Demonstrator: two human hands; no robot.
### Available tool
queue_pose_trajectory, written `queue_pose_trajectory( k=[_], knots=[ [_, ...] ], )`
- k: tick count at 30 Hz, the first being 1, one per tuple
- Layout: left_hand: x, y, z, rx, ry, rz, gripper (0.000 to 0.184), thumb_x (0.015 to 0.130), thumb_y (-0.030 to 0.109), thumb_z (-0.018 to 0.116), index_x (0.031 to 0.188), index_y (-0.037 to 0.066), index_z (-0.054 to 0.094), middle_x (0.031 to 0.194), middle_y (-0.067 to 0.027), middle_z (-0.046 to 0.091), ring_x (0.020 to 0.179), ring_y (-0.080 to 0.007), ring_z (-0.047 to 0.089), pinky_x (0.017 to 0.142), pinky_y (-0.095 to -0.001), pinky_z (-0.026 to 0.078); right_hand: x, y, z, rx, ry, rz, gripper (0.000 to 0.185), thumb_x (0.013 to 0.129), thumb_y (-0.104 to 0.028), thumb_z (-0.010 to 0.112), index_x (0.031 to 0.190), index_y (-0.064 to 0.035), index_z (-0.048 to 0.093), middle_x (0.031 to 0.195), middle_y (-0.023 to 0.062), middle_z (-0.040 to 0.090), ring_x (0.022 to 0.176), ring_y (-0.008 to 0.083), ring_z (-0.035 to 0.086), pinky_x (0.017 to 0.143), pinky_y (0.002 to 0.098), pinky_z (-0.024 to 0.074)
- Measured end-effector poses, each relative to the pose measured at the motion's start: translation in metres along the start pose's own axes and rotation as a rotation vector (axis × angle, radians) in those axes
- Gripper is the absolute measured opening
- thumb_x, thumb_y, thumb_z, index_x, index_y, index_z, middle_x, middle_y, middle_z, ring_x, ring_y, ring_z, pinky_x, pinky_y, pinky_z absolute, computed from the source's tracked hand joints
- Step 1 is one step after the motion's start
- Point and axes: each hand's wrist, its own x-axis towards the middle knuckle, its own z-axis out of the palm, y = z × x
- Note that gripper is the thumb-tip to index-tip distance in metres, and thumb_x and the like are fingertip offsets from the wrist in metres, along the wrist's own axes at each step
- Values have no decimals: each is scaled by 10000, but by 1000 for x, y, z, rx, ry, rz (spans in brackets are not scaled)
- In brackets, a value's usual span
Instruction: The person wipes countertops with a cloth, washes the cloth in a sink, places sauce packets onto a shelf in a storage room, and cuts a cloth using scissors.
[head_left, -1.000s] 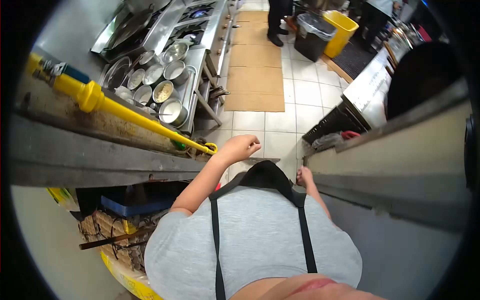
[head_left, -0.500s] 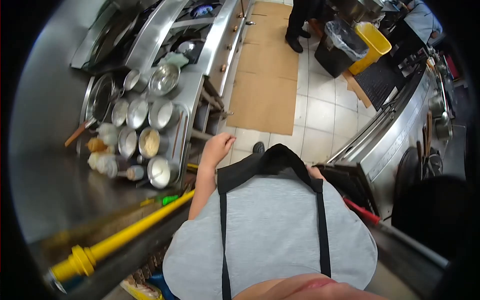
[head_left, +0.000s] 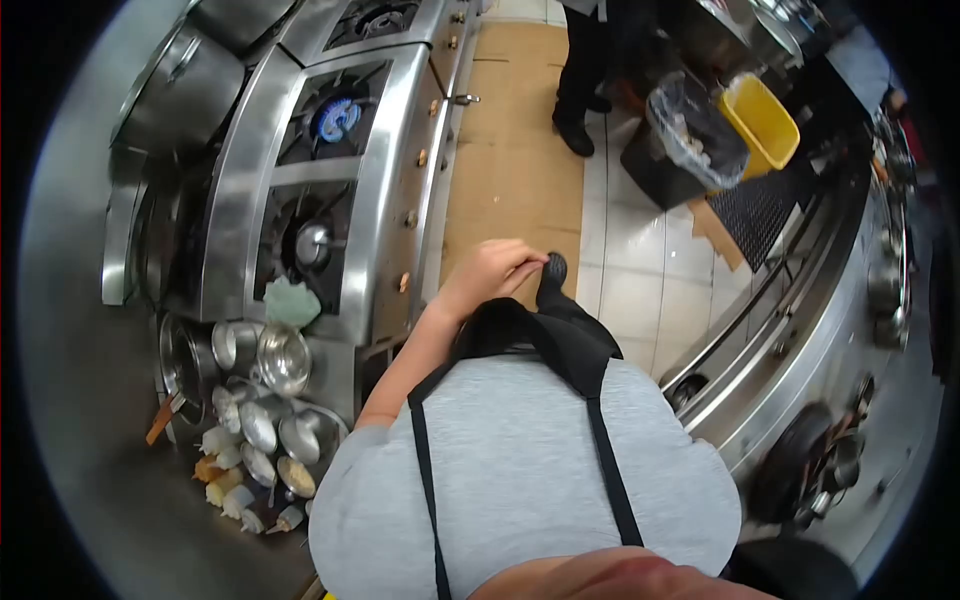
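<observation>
My left hand (head_left: 497, 272) is in front of my waist, just above the black apron (head_left: 540, 340) I wear. Its fingers are closed, thumb and fingertips together, and nothing shows between them. Beyond the fingertips, my dark shoe (head_left: 554, 272) is stepping forward onto the floor. My right hand is out of view, hidden by my body. Left of my hand runs a steel gas range (head_left: 385, 240), with one burner (head_left: 338, 119) showing a blue flame. A pale green cloth (head_left: 291, 303) lies at the near end of the range.
Metal containers (head_left: 284, 358) and squeeze bottles (head_left: 237, 500) crowd the left counter. Brown cardboard (head_left: 515, 130) covers the aisle floor. A person (head_left: 580, 85) stands ahead, near a lined black bin (head_left: 660, 165) and a yellow bin (head_left: 765, 125). A steel counter (head_left: 735, 425) curves along the right.
I have moved forward along the aisle, so the range is closer and the containers have shifted back. My left hand has swung forward and right. My right hand has dropped out of view.
</observation>
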Motion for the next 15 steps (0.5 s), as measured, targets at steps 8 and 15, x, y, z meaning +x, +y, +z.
queue_pose_trajectory(
  k=[8, 15],
  knots=[
    [115, -103, -52, 46, 157, -493, 110, 803, 121, 586, 839, 23, 621, 763, -105, 609, 682, -251, 591, 593, -306, 458, 256, -203, -216, -44, 67, 143, 274, 781, -184, 452, 613, -46, 618, 619, 127, 621, 510, 235, 606, 496, 380, 482],
    [221, -211, -89, 30, 334, -533, 107, 816, 98, 576, 865, 20, 631, 777, -107, 623, 659, -219, 613, 576, -279, 463, 442, -599, -335, -206, 124, -669, 324, 851, -276, 488, 671, -24, 583, 518, 69, 529, 417, 190, 521, 418, 312, 421]
  ],
)
